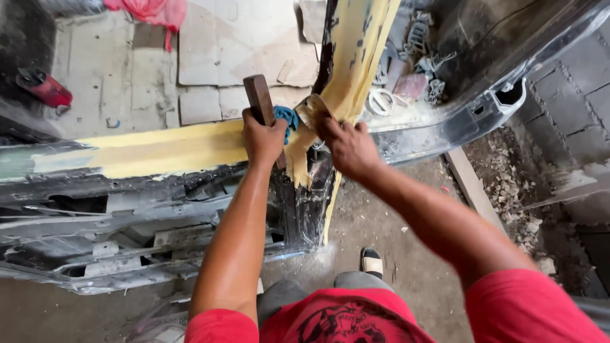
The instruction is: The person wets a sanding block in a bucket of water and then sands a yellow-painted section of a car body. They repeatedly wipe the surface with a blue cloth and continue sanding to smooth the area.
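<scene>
Our left hand (264, 140) clenches a wooden block (259, 98) and blue rag (289, 119) on the yellow-filled car panel (159, 149), right hand (348, 147) pressing sandpaper (311, 109); uneven pressure could gouge filler

A red tool (44, 87) lay on the concrete floor (114, 70); pink cloth (149, 11) and cardboard sheets (244, 44) lay nearby.

The person wears a red short-sleeved shirt (346, 321) with a black printed graphic on the chest, grey trousers (298, 293), and what looks like a black-and-white sandal (372, 262). Both forearms are bare, without gloves, watch or rings.
</scene>
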